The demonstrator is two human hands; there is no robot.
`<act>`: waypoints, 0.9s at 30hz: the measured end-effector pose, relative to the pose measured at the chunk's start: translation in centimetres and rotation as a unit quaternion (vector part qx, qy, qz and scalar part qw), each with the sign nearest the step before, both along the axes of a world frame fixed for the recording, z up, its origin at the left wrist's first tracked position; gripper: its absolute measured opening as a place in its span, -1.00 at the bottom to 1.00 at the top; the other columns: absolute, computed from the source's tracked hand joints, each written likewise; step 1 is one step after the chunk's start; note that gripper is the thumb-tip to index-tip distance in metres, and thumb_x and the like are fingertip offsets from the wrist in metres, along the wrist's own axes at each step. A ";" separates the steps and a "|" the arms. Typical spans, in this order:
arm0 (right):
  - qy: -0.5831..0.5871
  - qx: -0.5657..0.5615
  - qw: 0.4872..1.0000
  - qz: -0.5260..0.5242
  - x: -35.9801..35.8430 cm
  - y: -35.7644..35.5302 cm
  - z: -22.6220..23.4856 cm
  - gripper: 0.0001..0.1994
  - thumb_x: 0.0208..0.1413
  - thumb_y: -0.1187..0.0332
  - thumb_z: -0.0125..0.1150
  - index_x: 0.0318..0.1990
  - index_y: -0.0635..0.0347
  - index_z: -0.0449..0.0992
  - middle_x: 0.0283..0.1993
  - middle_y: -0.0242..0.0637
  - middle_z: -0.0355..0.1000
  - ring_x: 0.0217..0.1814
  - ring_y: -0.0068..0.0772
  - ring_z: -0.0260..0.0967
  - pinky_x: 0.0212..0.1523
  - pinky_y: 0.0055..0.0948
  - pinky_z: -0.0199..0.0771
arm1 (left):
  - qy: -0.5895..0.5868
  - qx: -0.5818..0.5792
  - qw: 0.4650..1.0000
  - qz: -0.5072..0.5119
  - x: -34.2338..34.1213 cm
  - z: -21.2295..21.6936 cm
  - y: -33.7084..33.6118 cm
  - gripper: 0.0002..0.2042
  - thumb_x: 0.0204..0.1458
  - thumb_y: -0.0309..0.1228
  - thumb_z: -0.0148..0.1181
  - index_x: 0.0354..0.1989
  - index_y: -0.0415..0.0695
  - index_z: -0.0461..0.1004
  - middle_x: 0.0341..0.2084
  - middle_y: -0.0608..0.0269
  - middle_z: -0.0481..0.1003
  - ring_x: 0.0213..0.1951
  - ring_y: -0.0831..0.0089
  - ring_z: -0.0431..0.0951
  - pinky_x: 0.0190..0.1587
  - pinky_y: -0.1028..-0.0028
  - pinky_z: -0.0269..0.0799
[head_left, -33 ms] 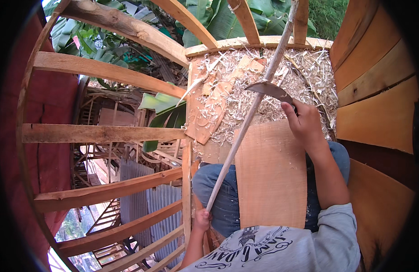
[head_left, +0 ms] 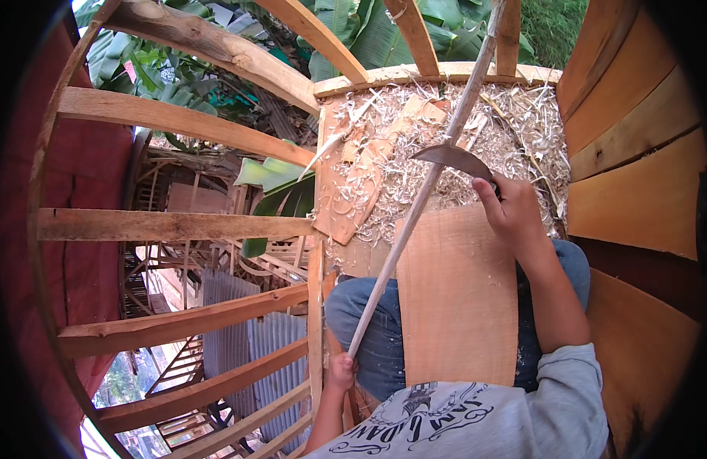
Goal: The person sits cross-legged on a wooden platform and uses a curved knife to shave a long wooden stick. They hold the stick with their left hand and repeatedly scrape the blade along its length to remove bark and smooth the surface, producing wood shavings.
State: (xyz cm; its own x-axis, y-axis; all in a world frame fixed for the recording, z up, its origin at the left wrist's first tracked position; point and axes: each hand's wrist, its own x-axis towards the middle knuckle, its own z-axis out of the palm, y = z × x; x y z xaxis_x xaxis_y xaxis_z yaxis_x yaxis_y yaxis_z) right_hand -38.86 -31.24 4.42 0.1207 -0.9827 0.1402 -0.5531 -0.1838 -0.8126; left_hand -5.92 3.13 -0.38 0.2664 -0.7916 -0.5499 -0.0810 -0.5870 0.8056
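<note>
Bright, diffuse daylight; soft shadows; lower left overexposed. Fisheye bends wall planks (head_left: 636, 203) near black rim. Wood shavings (head_left: 521, 130) fairly sharp.

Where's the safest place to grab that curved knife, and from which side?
Probably take the curved knife by its handle end, coming from the right, where the right hand holds it. Its blade arcs left across the stick to a pointed tip, so that side seems riskier to touch.

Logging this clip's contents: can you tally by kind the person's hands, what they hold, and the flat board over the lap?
Hands (left hand, right hand): 2
Sickle, in the right hand: 1
Wooden stick, in the left: 1
Flat board: 1
Total: 5
</note>
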 end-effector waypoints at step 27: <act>0.015 -0.052 0.990 0.132 2.0 1.7 -0.9 -0.58 0.05 0.00 0.14 -0.57 0.22 0.46 -0.71 -0.10 0.33 -0.65 -0.06 0.35 -0.59 -0.24 0.32 | 0.005 0.004 1.000 0.008 -0.1 0.0 -0.2 -0.33 -0.12 0.33 0.02 -0.74 -0.14 0.17 -0.78 0.40 0.12 -0.69 0.60 0.13 -0.63 0.57 0.03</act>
State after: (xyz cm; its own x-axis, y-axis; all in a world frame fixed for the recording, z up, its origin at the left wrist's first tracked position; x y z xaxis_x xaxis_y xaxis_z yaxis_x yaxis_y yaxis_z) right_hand -36.83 -29.50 3.53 0.3763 -0.8970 0.2321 -0.4987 -0.4072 -0.7652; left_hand -5.98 2.97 -0.36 0.2729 -0.7828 -0.5593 -0.0634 -0.5947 0.8014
